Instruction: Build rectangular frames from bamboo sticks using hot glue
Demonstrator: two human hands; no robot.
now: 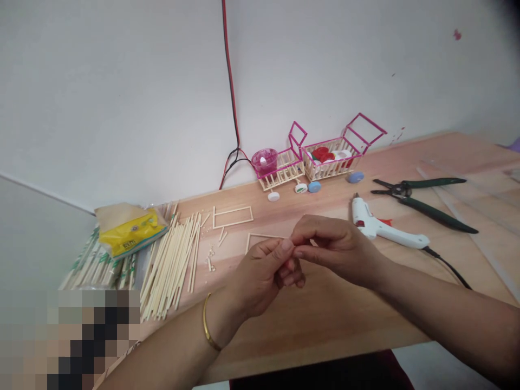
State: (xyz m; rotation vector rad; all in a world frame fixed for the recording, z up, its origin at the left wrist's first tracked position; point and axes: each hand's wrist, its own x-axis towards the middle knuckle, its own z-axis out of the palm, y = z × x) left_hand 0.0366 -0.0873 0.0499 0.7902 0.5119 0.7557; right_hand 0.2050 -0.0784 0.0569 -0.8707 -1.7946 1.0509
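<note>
Fingertips meet at center frame: a left hand (264,275), a gold-colored bangle (205,324) on its wrist, and a right hand (341,248), both drawn into nearly closed pinches — what sits between them cannot be made out. An angled pale wooden-stick piece (264,235) shows just beyond the left hand, partly hidden; whether it is gripped, one cannot tell. Left of center, a rectangular pale-stick frame (233,223) lies on the light-brown wooden table (309,325) — a white glue gun (398,232) at right.
</note>
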